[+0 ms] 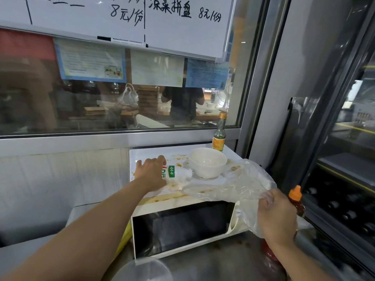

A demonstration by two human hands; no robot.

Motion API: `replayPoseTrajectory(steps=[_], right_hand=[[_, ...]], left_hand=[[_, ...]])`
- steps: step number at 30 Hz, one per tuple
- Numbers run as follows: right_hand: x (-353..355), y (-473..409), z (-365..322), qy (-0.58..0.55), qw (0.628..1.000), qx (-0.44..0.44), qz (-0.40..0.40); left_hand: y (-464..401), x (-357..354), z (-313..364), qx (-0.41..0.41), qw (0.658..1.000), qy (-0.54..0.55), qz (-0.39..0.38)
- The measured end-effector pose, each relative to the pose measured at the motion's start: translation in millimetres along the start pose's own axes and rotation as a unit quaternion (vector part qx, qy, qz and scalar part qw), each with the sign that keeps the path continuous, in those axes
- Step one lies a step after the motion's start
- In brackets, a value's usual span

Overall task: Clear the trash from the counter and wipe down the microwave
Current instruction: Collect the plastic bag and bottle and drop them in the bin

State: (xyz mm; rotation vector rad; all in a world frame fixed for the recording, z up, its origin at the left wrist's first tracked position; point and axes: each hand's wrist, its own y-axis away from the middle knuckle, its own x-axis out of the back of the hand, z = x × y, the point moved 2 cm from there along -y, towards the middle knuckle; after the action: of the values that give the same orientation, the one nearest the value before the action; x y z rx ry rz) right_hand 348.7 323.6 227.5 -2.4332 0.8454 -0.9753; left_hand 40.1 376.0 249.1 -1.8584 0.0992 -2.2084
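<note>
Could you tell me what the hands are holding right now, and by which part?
The left hand grips the lying bottle at its left end; the right hand holds the clear plastic bag by its near edge.

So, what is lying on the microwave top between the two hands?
In the head view, the left hand grips a bottle; the white bowl and a clear plastic bag reach to the right hand.

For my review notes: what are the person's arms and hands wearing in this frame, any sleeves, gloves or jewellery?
Both forearms are bare, with no sleeves in view. The left hand has no glove, ring or watch that shows. The right hand is also ungloved; a thin band seems to sit at its wrist, too small to identify.
</note>
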Motion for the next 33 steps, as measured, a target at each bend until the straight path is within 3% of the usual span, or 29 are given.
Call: replayPoseTrajectory(steps=[6, 14, 23, 33], right_hand=[[7.3, 4.1, -4.4, -0.002, 1.0, -0.009, -0.002], [35.5, 16.0, -21.3, -0.013, 1.0, -0.022, 0.0], [100.4, 35.4, -31.8, -0.03, 0.999, -0.032, 0.003], [191.9, 52.5, 1.4, -0.039, 0.998, -0.05, -0.016]], left_hand=[[14.7, 16.0, -3.5, 0.029, 0.997, 0.06, 0.041], [54.0, 50.0, 6.4, 0.042, 0.993, 0.103, 0.029], [122.3, 85.4, 39.7, 0.056, 0.988, 0.143, 0.029], [233.7, 109.3, 96.8, 0.078, 0.981, 0.172, 0.04]])
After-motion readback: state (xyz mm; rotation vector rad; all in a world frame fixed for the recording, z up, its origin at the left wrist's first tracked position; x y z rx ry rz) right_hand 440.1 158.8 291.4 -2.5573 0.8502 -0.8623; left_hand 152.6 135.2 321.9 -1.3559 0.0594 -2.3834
